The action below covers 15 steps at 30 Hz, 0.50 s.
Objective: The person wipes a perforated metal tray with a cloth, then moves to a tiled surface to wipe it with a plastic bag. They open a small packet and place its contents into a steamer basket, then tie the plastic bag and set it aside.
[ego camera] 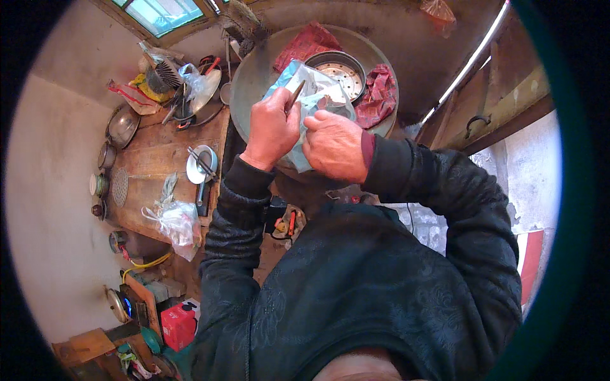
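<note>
Both of my hands are raised over a large round vessel or table top. My left hand is closed around a thin dark stick-like item, with a clear and blue plastic bag against its fingers. My right hand is curled beside it, gripping the lower part of the same bag. Behind the bag lies a round metal pan with a perforated steamer plate. Red patterned cloth is bunched behind the pan, and more red cloth lies at its right.
A wooden table at the left holds a white bowl with chopsticks and a knotted plastic bag. Pans and a wok lid stand at its back. A lit gas burner is at lower left, near a red box. A wooden door is at right.
</note>
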### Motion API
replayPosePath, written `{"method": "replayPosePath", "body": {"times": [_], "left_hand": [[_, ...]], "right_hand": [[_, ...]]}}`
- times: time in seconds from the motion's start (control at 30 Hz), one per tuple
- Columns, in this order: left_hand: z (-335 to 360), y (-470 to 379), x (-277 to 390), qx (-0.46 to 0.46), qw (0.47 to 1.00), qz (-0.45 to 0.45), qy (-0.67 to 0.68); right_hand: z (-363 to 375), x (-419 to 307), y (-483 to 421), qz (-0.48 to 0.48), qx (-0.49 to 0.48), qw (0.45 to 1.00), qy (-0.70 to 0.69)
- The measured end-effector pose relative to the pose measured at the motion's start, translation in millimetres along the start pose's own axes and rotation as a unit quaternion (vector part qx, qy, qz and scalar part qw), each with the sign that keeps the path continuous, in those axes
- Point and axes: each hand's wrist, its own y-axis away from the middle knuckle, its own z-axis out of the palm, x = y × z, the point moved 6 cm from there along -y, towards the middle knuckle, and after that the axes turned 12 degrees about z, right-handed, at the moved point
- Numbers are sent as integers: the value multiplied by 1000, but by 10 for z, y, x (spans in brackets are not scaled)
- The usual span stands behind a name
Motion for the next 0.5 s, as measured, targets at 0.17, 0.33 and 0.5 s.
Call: {"method": "replayPosePath", "body": {"times": [0.17,0.33,0.5], "left_hand": [[-19,-28,49,4,999,40,-2],[125,-30,108,-18,998,65,13],[167,-13,171,-46,995,65,60]], "right_hand": [[269,122,-71,28,-34,990,-134],[742,294,-461,86,3,968,-237],[827,250,-464,46,192,920,-340]]}}
